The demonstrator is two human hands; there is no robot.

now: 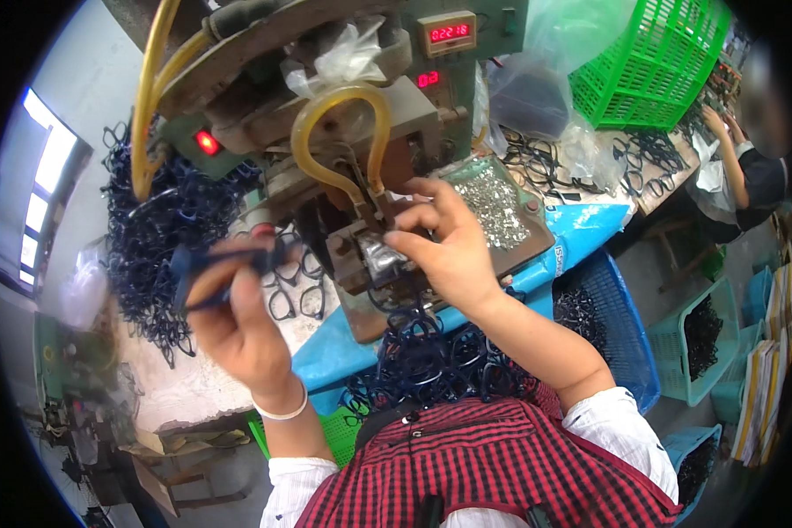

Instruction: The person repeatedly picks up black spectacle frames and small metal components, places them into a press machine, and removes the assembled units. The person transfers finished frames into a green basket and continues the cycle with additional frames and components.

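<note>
Nearest, a pile of dark blue frames [431, 361] in the lap. Left hand [242, 330] closed around 1 dark blue frame [224, 264], lifted. Right hand [449, 251], fingertips narrow, pinching at the machine's clamp [374, 255]. Beyond, tray of small metal parts [493, 207] on the surface.

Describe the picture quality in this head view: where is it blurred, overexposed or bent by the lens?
Head view: the left hand and the dark frame it holds are motion-blurred; the right hand at the machine is sharper; the window at far left is blown out white; straight edges bow toward the black fisheye rim; the co-worker at upper right is soft.
</note>
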